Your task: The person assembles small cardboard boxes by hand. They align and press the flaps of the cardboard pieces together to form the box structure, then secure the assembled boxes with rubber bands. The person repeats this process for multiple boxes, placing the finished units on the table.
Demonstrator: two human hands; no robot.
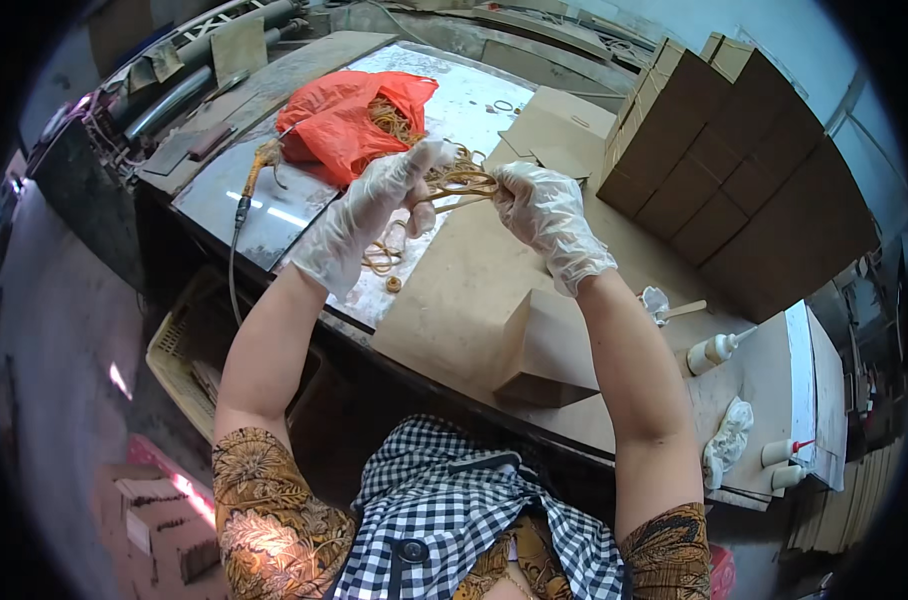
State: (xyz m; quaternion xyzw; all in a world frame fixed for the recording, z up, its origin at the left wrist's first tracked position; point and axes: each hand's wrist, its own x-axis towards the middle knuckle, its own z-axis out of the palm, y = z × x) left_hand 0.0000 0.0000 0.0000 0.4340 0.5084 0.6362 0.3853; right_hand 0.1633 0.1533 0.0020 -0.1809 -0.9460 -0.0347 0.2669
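Head view: tan rubber bands (462, 192) were held just R of red bag (326, 118), long axis approx side to side, R end pinched in R hand (546, 208) (farther from bag), L end at L hand (376, 203) (nearer bag), hooked or pinched, couldn't tell.

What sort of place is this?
Likely a small workshop or packing area: a worktable holds stacked brown box-like blocks, a white squeeze bottle with a nozzle, and a red bag with tan bands.
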